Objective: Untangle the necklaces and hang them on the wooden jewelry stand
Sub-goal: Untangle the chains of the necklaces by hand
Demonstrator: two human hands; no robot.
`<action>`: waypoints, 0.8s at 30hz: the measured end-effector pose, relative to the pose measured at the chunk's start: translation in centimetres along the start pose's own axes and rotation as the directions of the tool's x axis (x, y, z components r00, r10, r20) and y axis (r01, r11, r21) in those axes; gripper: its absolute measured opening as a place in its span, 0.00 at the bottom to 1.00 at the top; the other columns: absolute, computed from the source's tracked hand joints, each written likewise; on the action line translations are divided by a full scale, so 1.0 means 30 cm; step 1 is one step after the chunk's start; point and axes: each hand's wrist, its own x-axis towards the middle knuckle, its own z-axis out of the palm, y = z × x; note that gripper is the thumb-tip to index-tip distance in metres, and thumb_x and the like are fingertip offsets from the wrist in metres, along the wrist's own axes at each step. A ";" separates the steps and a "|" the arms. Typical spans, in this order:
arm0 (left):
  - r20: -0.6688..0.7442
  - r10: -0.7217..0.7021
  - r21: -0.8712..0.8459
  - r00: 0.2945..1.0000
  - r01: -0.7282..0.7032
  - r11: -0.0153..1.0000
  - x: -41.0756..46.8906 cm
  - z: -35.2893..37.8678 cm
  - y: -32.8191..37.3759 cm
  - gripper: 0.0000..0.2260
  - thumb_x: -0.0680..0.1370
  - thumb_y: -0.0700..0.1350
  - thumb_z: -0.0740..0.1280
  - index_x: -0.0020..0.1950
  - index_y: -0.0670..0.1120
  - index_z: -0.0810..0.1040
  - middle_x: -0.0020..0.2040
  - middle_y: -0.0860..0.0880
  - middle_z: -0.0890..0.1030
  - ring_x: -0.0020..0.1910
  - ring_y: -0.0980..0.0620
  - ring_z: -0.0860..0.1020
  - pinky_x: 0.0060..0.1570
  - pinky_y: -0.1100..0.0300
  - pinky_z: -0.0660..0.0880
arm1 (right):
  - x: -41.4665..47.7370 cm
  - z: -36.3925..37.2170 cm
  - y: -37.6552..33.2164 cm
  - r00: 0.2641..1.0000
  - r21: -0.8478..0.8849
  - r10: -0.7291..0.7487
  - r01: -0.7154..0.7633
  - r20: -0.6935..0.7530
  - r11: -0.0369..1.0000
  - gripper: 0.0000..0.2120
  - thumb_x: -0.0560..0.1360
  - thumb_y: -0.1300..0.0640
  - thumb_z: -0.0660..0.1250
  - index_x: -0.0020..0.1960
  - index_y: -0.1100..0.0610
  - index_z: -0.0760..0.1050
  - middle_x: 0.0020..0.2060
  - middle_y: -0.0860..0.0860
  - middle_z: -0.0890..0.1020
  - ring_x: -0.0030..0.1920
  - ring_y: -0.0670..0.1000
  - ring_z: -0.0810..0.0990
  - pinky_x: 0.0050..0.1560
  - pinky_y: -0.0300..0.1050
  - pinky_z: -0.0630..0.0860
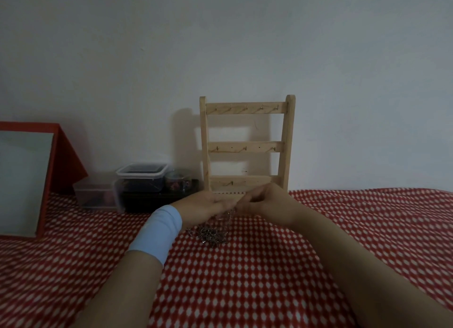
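Our hands meet at the fingertips: the right hand [266, 200] curls round strands of the necklaces [211, 235]; we cannot tell whether the left hand [203, 205] grips them. Most of the tangle lies on the cloth [269, 283] just below, before the stand [245, 146].

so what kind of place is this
Likely a home dressing corner: a wooden jewelry stand against a plain wall, a red-framed mirror and plastic boxes on a red patterned cloth.
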 end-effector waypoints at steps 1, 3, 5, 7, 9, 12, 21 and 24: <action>0.014 0.000 0.020 1.000 0.000 1.000 -0.002 -0.006 -0.011 0.19 0.76 0.64 0.63 0.46 0.51 0.84 0.46 0.50 0.84 0.49 0.51 0.81 0.56 0.57 0.75 | 0.001 -0.006 0.003 1.000 -0.005 0.010 -0.010 -0.022 1.000 0.07 0.79 0.58 0.70 0.47 0.55 0.87 0.45 0.46 0.88 0.50 0.44 0.86 0.58 0.42 0.79; 0.011 -0.019 0.021 1.000 0.019 1.000 -0.006 -0.022 -0.035 0.16 0.74 0.62 0.68 0.45 0.50 0.84 0.44 0.52 0.85 0.48 0.52 0.82 0.56 0.57 0.76 | 0.000 -0.014 0.006 0.997 -0.026 0.048 -0.050 -0.068 0.998 0.09 0.79 0.56 0.69 0.44 0.55 0.86 0.45 0.48 0.88 0.51 0.48 0.85 0.57 0.44 0.79; -0.066 -0.001 -0.031 0.998 -0.001 1.000 -0.001 -0.034 -0.054 0.11 0.76 0.56 0.69 0.41 0.51 0.83 0.40 0.55 0.82 0.43 0.55 0.80 0.49 0.59 0.74 | -0.003 -0.018 0.004 0.991 -0.061 0.095 -0.101 -0.090 0.993 0.12 0.80 0.55 0.66 0.39 0.55 0.83 0.41 0.51 0.85 0.47 0.52 0.82 0.51 0.45 0.78; -0.181 0.036 -0.235 0.983 -0.078 0.969 0.007 -0.034 -0.051 0.10 0.78 0.49 0.68 0.38 0.48 0.80 0.36 0.54 0.80 0.41 0.53 0.78 0.47 0.59 0.72 | -0.011 -0.014 -0.005 0.989 -0.055 0.117 -0.122 -0.095 0.991 0.15 0.80 0.54 0.64 0.35 0.55 0.76 0.34 0.47 0.79 0.38 0.46 0.77 0.41 0.42 0.72; -0.255 0.009 -0.563 0.967 -0.156 0.812 0.021 -0.029 -0.037 0.09 0.78 0.45 0.65 0.39 0.44 0.78 0.37 0.49 0.80 0.41 0.48 0.79 0.49 0.54 0.72 | -0.020 -0.010 -0.015 0.988 -0.010 0.132 -0.133 -0.078 0.991 0.15 0.81 0.54 0.63 0.38 0.56 0.76 0.26 0.40 0.76 0.29 0.38 0.74 0.34 0.34 0.67; -0.351 -0.122 -0.622 0.928 -0.134 0.772 0.043 -0.009 -0.030 0.09 0.80 0.41 0.61 0.43 0.40 0.76 0.37 0.44 0.79 0.38 0.47 0.78 0.47 0.51 0.74 | -0.023 -0.012 -0.013 0.987 0.112 0.142 -0.134 -0.071 0.985 0.12 0.82 0.55 0.66 0.47 0.61 0.83 0.21 0.40 0.73 0.22 0.39 0.70 0.25 0.28 0.64; -0.227 -0.114 -0.956 0.967 -0.199 0.215 0.025 -0.011 -0.037 0.07 0.81 0.47 0.62 0.55 0.45 0.74 0.49 0.43 0.80 0.46 0.45 0.82 0.48 0.39 0.79 | -0.025 -0.008 -0.008 0.981 0.276 0.184 -0.160 -0.063 0.948 0.09 0.79 0.55 0.71 0.51 0.59 0.86 0.23 0.46 0.73 0.21 0.44 0.64 0.22 0.33 0.65; -0.095 -0.032 -0.931 0.995 -0.078 0.356 0.023 0.022 -0.027 0.12 0.80 0.47 0.65 0.63 0.50 0.71 0.63 0.40 0.76 0.52 0.40 0.82 0.49 0.39 0.79 | -0.014 -0.011 0.011 0.987 0.350 0.160 -0.138 -0.035 0.926 0.08 0.80 0.53 0.69 0.46 0.55 0.85 0.25 0.47 0.70 0.25 0.47 0.61 0.24 0.39 0.61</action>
